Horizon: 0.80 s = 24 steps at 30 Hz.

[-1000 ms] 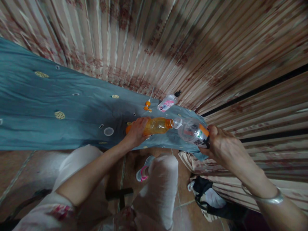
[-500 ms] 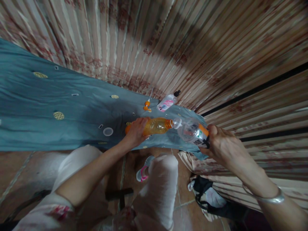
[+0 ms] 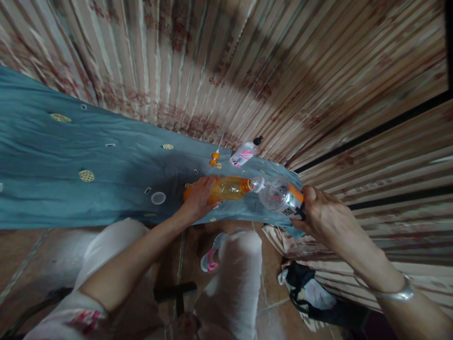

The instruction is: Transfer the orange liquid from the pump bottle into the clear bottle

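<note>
My left hand [image 3: 201,200] is wrapped round the lower part of an orange see-through bottle [image 3: 230,188], whose uncapped neck points right. From the other side, my right hand [image 3: 323,210] grips a clear plastic bottle [image 3: 274,192] with an orange and black label, tilted with its mouth to the left. The two mouths meet or nearly meet; I cannot tell whether they touch. Behind them on the cloth is an orange pump top [image 3: 214,158] with a thin tube. Beside it lies a clear bottle with a pink label and black top [image 3: 244,154].
A teal patterned cloth [image 3: 120,163] covers the narrow surface, with a small round clear lid [image 3: 158,198] on it at left. A pleated curtain [image 3: 198,71] rises behind and to the right. A dark bag [image 3: 304,288] sits on the tiled floor at lower right.
The two bottles stay mouth to mouth in my hands, both shifted very slightly left and down in view. The grips look the same.
</note>
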{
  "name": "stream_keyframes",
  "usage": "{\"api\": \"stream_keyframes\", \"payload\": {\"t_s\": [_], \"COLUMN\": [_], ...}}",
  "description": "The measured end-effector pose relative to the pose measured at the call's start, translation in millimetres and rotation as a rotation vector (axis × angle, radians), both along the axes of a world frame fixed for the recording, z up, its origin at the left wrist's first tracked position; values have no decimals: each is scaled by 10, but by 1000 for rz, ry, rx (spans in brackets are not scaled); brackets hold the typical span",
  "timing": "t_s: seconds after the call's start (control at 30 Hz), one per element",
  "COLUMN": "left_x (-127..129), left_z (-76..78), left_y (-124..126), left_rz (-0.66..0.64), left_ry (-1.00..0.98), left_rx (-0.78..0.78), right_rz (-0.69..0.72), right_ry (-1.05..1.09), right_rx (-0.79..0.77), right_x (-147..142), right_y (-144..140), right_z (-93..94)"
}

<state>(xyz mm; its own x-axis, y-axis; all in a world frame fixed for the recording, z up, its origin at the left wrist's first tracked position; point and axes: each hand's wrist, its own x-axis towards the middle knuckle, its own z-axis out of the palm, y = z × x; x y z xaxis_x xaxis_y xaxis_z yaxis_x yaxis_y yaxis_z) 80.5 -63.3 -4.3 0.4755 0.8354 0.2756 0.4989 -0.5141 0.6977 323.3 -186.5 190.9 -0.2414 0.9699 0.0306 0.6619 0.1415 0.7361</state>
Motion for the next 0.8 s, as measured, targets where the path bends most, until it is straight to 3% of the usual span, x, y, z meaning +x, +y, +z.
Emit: {"api": "stream_keyframes", "payload": {"t_s": [0.8], "left_x": [16], "left_z": [-2], "left_y": [7], "left_rz": [3], "left_ry": [12], "left_rx": [-10], "right_rz": [-10], "right_ry": [-21], "right_rx": [-5], "right_x": [-33], "right_y": [-7], "right_z": [27]}}
